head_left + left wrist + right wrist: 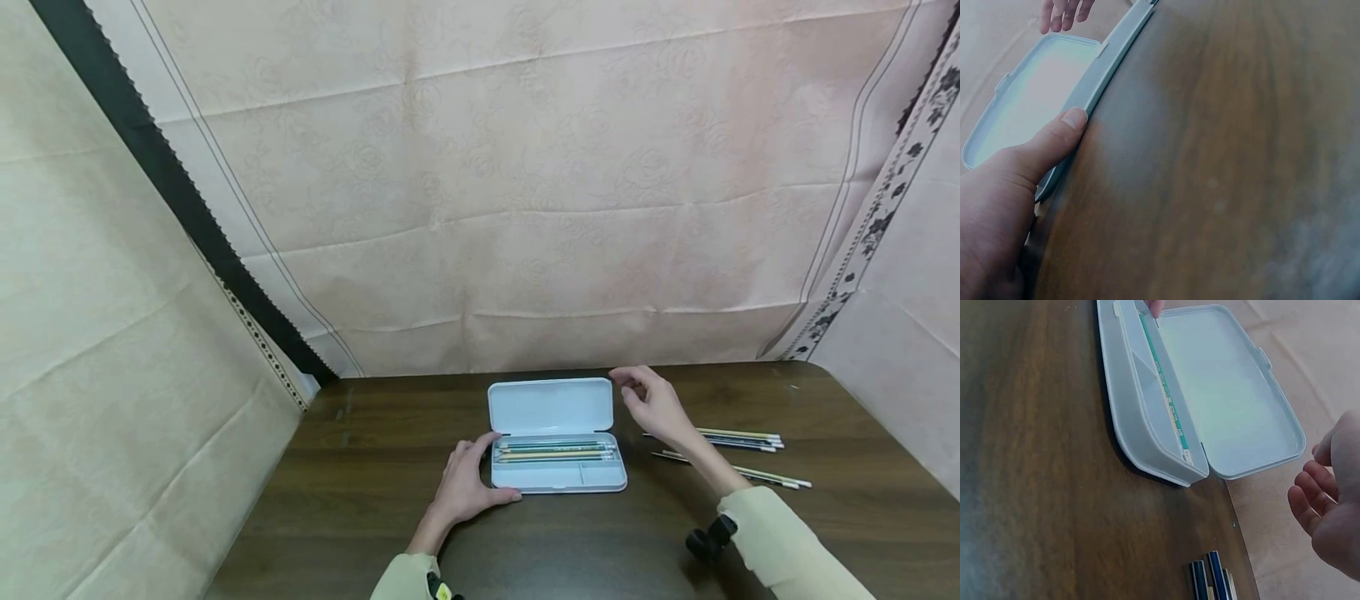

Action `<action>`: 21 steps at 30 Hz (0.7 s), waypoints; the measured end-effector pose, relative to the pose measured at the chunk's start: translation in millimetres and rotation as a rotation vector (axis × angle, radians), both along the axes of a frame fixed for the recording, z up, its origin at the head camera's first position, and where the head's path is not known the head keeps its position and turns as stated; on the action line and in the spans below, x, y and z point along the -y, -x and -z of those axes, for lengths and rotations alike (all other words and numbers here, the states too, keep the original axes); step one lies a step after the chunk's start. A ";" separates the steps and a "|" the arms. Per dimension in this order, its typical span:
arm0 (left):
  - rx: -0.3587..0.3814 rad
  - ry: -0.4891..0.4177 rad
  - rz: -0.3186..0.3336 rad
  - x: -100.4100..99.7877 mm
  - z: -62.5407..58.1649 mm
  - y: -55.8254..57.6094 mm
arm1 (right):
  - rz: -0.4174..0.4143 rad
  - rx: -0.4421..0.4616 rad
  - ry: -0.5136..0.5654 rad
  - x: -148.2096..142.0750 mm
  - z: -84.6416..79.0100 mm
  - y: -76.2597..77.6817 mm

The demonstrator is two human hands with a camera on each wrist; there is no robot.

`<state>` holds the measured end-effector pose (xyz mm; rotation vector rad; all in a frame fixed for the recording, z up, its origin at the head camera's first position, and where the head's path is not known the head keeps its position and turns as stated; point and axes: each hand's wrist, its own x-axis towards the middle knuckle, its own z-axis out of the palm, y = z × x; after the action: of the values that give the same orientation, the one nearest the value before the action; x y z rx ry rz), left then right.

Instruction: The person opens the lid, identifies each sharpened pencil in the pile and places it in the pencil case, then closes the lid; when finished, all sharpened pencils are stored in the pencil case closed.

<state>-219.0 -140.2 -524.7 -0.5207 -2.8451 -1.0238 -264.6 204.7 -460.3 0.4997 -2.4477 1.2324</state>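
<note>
A white pencil case (538,477) lies on the table with its lid (551,406) raised toward the back wall. Several green and yellow pencils (555,451) fill its rear compartment. My left hand (465,486) grips the case's left end, thumb against the front edge and fingers at the back corner near the hinge. In the left wrist view the thumb (1063,134) presses on the case's front wall. My right hand (654,407) hovers beside the lid's upper right corner, fingers loosely bent and holding nothing. The right wrist view has these fingers (1313,494) just off the lid's edge.
To the right of the case lie two loose groups of pencils (742,439), partly behind my right forearm. The brown wooden table (360,500) ends at a cloth-covered wall (540,208), with further cloth panels (135,400) at both sides.
</note>
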 end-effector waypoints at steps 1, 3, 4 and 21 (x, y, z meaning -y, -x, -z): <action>-0.003 0.003 -0.001 -0.1 0.2 0.1 | 0.002 0.012 -0.004 0.2 0.3 1.6; -0.002 0.001 -0.002 -0.1 -0.5 -0.1 | -0.001 0.035 -0.007 0.6 0.5 3.9; -0.002 0.000 -0.002 -0.1 -0.7 -0.2 | -0.009 0.044 -0.009 1.0 0.8 4.9; -0.015 -0.048 0.003 0.6 1.3 -0.8 | -0.046 0.143 0.050 2.4 -0.8 -0.6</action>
<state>-218.2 -140.8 -526.0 -0.5259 -2.8000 -1.0805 -264.0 202.3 -459.5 0.4719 -2.5284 1.3882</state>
